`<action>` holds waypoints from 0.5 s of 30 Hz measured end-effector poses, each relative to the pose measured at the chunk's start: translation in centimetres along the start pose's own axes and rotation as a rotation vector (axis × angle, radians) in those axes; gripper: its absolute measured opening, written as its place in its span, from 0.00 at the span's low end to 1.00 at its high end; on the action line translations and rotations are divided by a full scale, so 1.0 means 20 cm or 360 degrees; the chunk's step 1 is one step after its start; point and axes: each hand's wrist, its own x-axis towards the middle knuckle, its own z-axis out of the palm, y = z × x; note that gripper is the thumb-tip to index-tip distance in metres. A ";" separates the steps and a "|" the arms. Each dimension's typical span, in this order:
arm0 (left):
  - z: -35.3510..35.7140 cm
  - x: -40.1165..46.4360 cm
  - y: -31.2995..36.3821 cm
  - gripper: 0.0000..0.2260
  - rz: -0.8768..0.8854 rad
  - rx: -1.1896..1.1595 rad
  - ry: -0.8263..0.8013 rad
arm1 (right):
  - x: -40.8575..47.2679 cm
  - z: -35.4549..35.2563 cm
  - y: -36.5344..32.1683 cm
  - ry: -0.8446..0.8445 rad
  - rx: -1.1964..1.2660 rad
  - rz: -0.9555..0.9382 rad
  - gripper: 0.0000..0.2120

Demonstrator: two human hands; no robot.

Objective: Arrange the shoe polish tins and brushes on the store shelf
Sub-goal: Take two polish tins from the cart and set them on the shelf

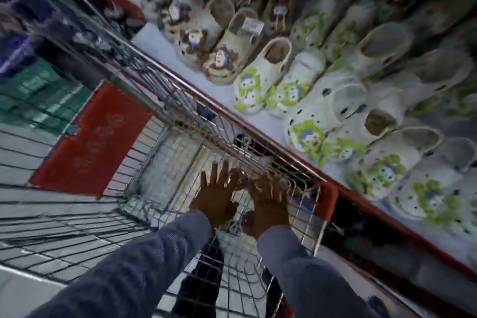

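The store shelf [211,90] runs diagonally across the view, its pale surface edged by a red rail and crowded with rows of white clogs [260,85] printed in green and brown; no bare space for other goods shows on it. Pressed against that rail stands a wire shopping cart [160,100] with a red panel [87,139] on its far side, tiled floor [23,170] visible through the mesh. Into the near end of the basket reach 2 arms in blue sleeves [144,263]. The left hand [215,196] has its fingers [214,170] spread wide and straight, pinching nothing; the right hand [269,201] lies just beside it, nearer the rail, fingers extended and slightly curled toward the wire, and motion blur makes it impossible to tell whether they close on anything. The shoe polish tins and brushes cannot be picked out: a few small dark shapes sit low in the cart near the hands and along its shelf side, too smeared to name. Judging from this, the person is probably reaching for stock in the basket. The risks follow from the blur and the clutter: a fast, half-seen grab could knock a small tin through the wire gaps or fumble it, and with clogs filling the shelf, anything set down hastily could topple the front pairs
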 end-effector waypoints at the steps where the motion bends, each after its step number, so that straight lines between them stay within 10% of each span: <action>1: 0.03 0.05 -0.01 0.38 0.0014 0.0049 -0.0061 | 0.05 0.06 0.01 -0.0037 0.0005 0.0051 0.49; 5: 0.17 0.29 -0.10 0.40 0.0115 0.0062 -0.0185 | 0.21 0.15 0.05 -0.0432 0.0103 0.0334 0.45; 15: 0.23 0.44 -0.08 0.32 0.0136 0.0014 -0.0008 | 0.40 0.25 0.07 -0.0233 0.0015 0.0459 0.25</action>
